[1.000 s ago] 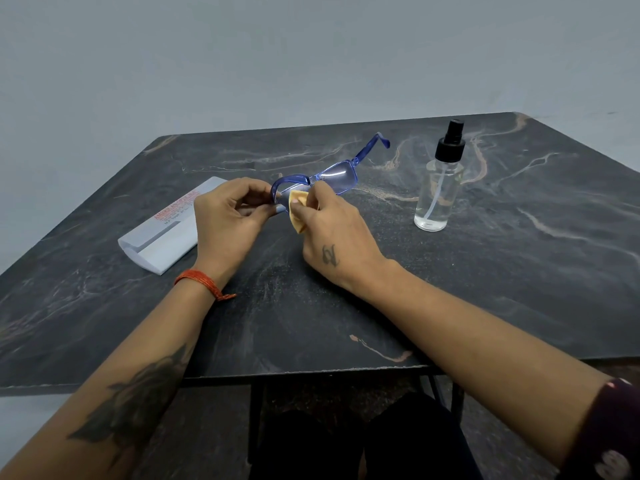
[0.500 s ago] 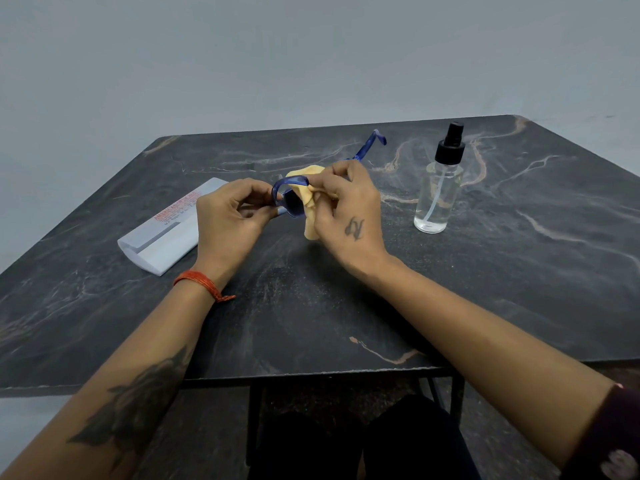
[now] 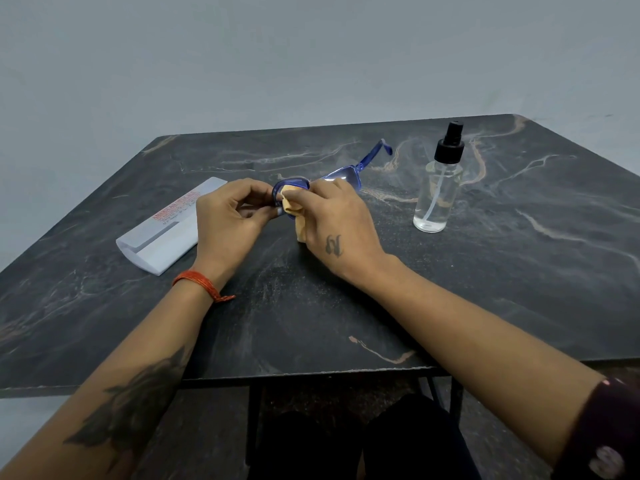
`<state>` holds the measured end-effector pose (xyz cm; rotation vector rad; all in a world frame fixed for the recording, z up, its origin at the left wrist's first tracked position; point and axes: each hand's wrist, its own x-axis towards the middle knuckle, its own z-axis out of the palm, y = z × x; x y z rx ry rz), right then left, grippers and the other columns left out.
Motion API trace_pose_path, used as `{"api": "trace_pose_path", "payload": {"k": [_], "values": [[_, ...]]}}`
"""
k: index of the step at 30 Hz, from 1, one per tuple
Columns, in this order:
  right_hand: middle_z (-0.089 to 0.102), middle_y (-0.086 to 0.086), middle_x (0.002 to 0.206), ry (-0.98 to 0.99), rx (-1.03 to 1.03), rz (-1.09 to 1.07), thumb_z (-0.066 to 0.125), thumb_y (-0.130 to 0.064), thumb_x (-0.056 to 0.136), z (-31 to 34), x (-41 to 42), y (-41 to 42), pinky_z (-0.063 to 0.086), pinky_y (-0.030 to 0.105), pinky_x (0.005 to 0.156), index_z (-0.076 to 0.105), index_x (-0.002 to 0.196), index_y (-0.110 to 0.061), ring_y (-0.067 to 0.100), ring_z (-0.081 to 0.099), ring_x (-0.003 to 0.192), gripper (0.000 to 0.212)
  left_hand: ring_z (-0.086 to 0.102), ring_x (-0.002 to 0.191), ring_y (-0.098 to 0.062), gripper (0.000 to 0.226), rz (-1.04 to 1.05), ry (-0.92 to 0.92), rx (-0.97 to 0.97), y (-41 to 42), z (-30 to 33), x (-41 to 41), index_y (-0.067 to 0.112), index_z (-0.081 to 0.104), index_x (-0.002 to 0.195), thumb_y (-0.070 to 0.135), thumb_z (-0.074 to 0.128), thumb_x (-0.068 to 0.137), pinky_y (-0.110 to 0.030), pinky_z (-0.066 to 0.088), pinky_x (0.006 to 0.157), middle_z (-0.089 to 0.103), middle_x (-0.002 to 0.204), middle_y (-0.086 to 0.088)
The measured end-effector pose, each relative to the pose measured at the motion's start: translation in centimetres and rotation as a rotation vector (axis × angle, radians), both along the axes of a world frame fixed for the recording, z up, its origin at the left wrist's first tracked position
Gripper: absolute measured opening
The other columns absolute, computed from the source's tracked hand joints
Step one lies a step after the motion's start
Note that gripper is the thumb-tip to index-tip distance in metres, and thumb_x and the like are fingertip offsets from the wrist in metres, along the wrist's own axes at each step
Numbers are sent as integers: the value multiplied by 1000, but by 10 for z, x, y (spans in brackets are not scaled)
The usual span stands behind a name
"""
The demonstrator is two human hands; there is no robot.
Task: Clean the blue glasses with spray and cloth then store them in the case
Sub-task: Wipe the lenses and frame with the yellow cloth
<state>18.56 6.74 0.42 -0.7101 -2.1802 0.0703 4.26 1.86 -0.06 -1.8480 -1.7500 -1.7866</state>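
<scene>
The blue glasses (image 3: pixel 341 175) are held just above the dark marble table (image 3: pixel 519 271), one temple arm pointing away to the back right. My left hand (image 3: pixel 232 223) pinches the left end of the frame. My right hand (image 3: pixel 341 230) pinches a yellow cloth (image 3: pixel 292 209) against the left lens, with part of the cloth hanging below my fingers. The clear spray bottle (image 3: pixel 438 188) with a black pump top stands upright to the right of my right hand. A white glasses case (image 3: pixel 162 237) with red lettering lies to the left, partly behind my left hand.
The table's front edge (image 3: pixel 311 375) runs just below my forearms, with black metal legs and my dark-clad knees (image 3: pixel 346 441) under it. A plain grey wall stands behind the table.
My right hand with the cloth slid from the right lens back onto the left lens, lowering a little. The right lens is uncovered again. My left hand kept its hold.
</scene>
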Motion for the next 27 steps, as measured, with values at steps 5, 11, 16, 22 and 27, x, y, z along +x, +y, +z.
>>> {"api": "trace_pose_path", "payload": {"k": [5,11,16,22,27], "values": [[59,12,99,-118,-35,34,62,-13,77,-1,3,-3,46,35,70,69,99,-5,29,50,89,24,64,76,1,24,5,4,-5,0,-1,-1,16,67,83,0,76,69,-12,52,72,66,80,13],[64,5,109,-280,51,-36,52,-8,84,0,4,3,45,34,79,67,99,-4,24,46,96,22,64,74,4,25,-8,-19,-5,1,-2,-2,18,66,82,0,77,68,-10,50,70,66,79,17],[62,10,114,-335,185,-56,39,-1,79,-2,2,4,36,32,89,58,112,-2,28,47,98,38,65,75,3,24,-19,-36,0,0,-1,-2,16,66,85,4,78,68,-10,50,70,66,81,12],[58,14,127,-278,165,27,60,2,75,-7,2,4,42,40,89,54,125,0,33,47,119,50,65,73,4,25,-17,-95,1,0,1,-2,14,66,86,2,78,67,-10,49,70,66,82,10],[71,15,103,-131,244,119,62,5,70,-5,5,10,48,39,75,68,105,3,34,63,97,35,65,73,3,25,-52,-114,-9,-1,1,0,12,66,86,1,78,67,-10,49,70,67,76,20]]}}
